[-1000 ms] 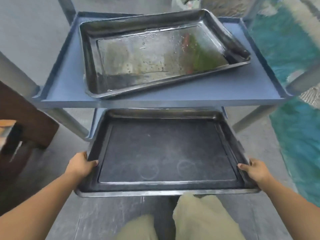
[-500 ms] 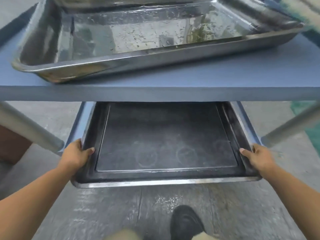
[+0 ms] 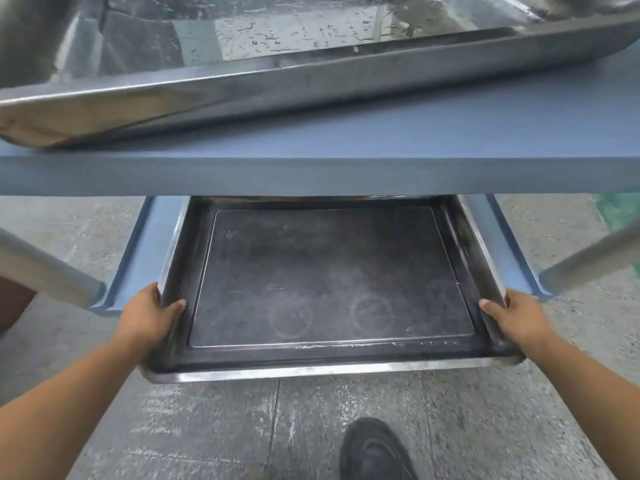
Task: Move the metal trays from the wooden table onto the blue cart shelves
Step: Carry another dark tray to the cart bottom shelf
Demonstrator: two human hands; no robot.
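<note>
Dark tray (image 3: pixel 332 282): it sits partly in on the lower shelf (image 3: pixel 149 251) of the blue cart; its near edge sticks out over the floor (image 3: pixel 207 427).
Left hand (image 3: pixel 149 317): its grip is closed on the left rim of the dark tray, thumb lying inside the rim.
Right hand (image 3: pixel 516 320): its grip is closed on the right rim of the same tray, thumb inside too.
Shiny tray (image 3: pixel 311 60): it rests on the top shelf (image 3: pixel 346 174), turned a bit crooked (small drops and marks show on its bottom).
Dark tray bottom: two faint round rings show near the front.
Cart legs: one grey leg (image 3: pixel 45 271) on the left, one grey leg (image 3: pixel 595 258) on the right, both beside the lower shelf.
Shoe (image 3: pixel 374 452): a black shoe stands on the grey floor, below the tray.
</note>
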